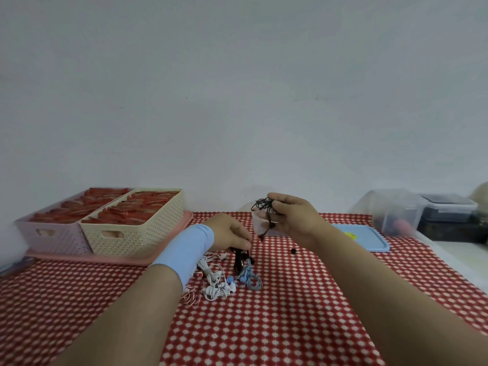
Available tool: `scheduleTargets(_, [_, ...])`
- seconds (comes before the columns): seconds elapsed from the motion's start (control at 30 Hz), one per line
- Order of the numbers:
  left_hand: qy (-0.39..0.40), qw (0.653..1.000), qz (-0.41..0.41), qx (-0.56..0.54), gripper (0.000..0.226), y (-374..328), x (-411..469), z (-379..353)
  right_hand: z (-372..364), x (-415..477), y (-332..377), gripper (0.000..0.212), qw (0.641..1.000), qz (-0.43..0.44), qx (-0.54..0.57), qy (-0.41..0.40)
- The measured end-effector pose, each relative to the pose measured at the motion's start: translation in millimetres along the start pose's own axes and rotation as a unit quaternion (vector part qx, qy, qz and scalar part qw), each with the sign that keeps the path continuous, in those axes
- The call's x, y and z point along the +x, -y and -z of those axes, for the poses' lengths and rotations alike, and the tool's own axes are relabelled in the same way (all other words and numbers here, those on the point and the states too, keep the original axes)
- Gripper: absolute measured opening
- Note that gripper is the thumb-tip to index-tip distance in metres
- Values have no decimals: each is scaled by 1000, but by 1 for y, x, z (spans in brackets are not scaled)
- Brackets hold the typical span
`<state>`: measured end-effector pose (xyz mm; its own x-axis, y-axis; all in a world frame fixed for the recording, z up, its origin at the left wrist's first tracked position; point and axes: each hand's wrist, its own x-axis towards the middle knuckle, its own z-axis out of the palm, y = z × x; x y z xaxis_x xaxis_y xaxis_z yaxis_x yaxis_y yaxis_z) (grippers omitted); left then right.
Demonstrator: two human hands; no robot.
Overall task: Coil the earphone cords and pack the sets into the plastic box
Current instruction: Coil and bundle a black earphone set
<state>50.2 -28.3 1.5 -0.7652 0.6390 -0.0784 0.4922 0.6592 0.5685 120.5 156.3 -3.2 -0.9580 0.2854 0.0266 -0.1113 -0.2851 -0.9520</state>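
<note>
1. The right hand [293, 219] is up in the air. Its fingers are curled round a black coil [264, 206], and one loose end hangs down from it.
2. The box [257, 225] is clear and hard to see. It seems to sit on the cloth [264, 326] just below the coil, on the far side of it. So I think the right hand is the near one, and the coil only has to go down.
3. The left hand [232, 231] is low. Its fingers bend down and pinch the top of a black set [240, 258] on the cloth.
4. That set lies long-ways toward the person, at the far edge of the pile [219, 281] of white and blue sets.
5. The blue lid [361, 237] lies flat, off to the right of the box.
</note>
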Motion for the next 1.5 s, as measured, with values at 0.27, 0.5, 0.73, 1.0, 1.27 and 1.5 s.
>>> scheduleTargets(0.27, [4,991,85,100,26,8,-1,3,-6,-1,3,27,1000,-15,-17,-16])
scheduleTargets(0.5, [-101,992,-29,-63,33,-43,-3,-5,21,-10,0,26,962,-25,-266,47])
scheduleTargets(0.73, [-10,998,-66,18,43,-49,16,-51,57,-21,-5,25,945,-98,-302,82])
scheduleTargets(1.0, [-33,993,10,117,32,-34,34,-74,81,-2,-17,15,836,-20,-548,7])
scheduleTargets(1.27, [-50,992,-98,64,31,-37,30,-74,73,14,-41,13,755,18,-655,10])
scheduleTargets(1.5, [66,982,-137,111,31,-39,16,-89,80,0,-47,12,864,39,-500,-50])
